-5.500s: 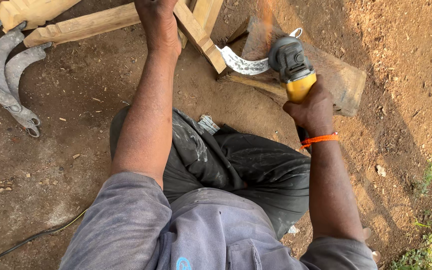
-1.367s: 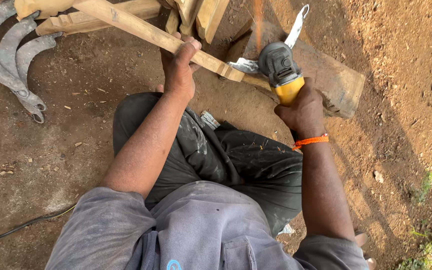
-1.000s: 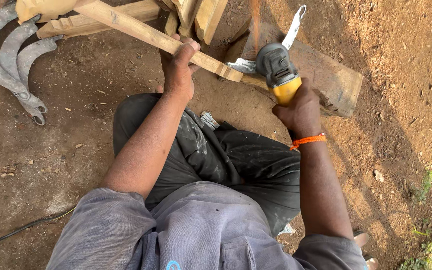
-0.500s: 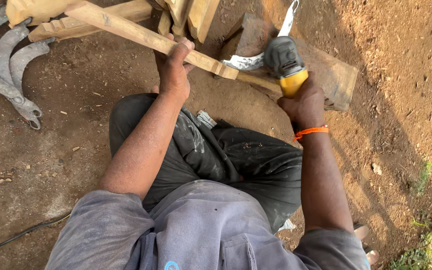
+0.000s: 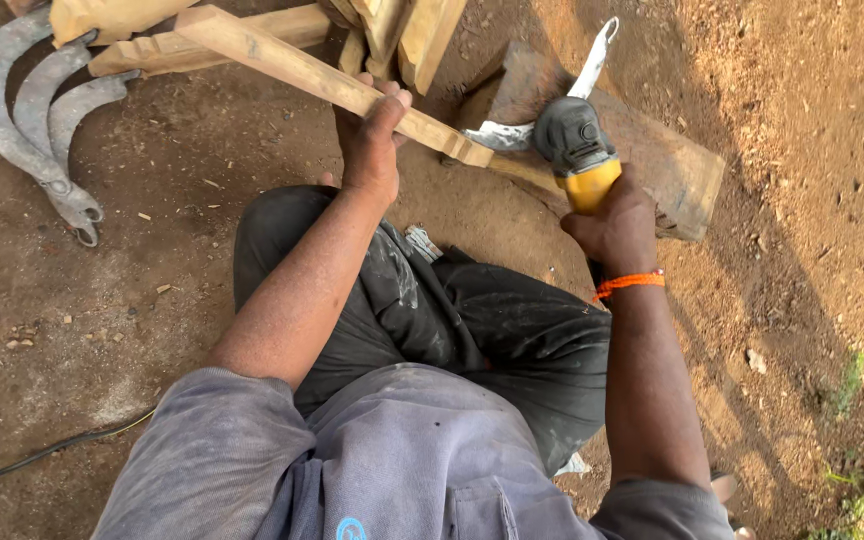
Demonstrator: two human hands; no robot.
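Your left hand [image 5: 370,150] clenches the long wooden stick [image 5: 332,85], while your right hand [image 5: 617,215] grips the yellow angle grinder [image 5: 577,150] against its end.

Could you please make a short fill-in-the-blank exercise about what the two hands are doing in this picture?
1. The left hand grips a long ____ stick.
2. The right hand holds a grinder with a ____ body.
3. The right wrist wears an ____ band.
4. Curved metal blades lie on the ____ ground.

Missing words: wooden; yellow; orange; dirt
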